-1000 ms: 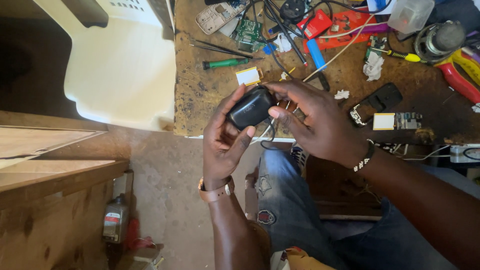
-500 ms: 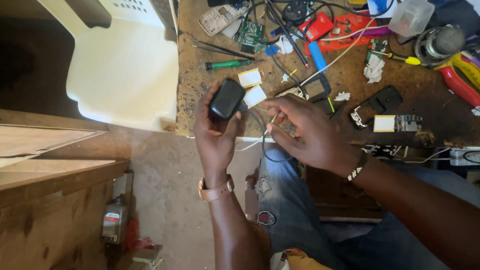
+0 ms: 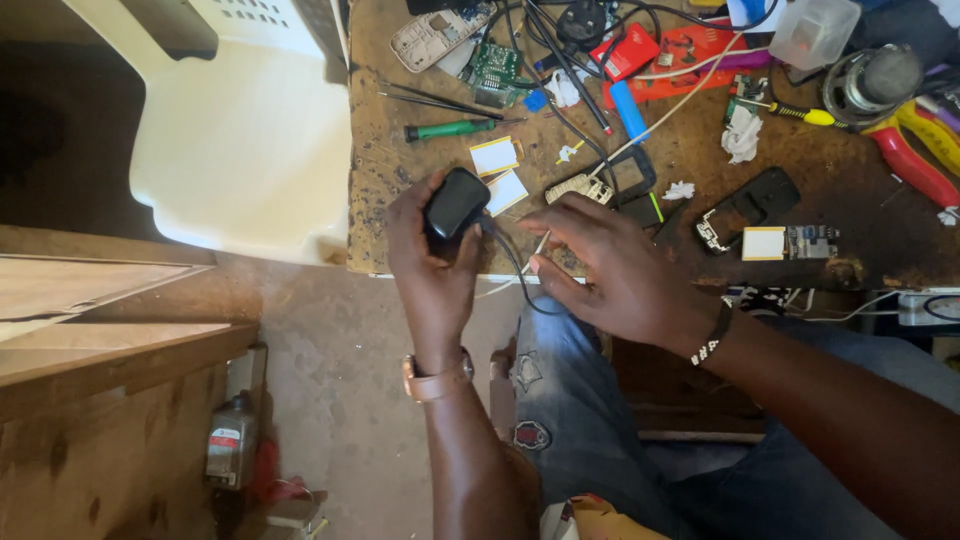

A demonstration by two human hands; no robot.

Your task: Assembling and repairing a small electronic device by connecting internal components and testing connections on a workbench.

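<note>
My left hand (image 3: pixel 430 265) grips a small black rounded device (image 3: pixel 455 203) at the front edge of the workbench (image 3: pixel 400 170). A thin black cable (image 3: pixel 512 262) runs from the device down toward my lap. Just to its right, my right hand (image 3: pixel 610 270) hovers with its fingers spread, and a thin pale stick (image 3: pixel 538 250) shows between the fingertips. I cannot tell whether the fingers pinch it. Two white paper slips (image 3: pixel 497 157) lie on the bench just beyond the device.
The workbench is strewn with a green-handled screwdriver (image 3: pixel 450 129), circuit boards, opened phone shells (image 3: pixel 745 208), cables, a blue tube (image 3: pixel 630 111) and red-and-yellow pliers (image 3: pixel 915 150). A white plastic chair (image 3: pixel 240 130) stands to the left. A small bottle (image 3: pixel 230 440) sits on the floor.
My left hand has carried the black device left and away from my right hand, toward the bench edge. My right hand has let go of it and spread its fingers.
</note>
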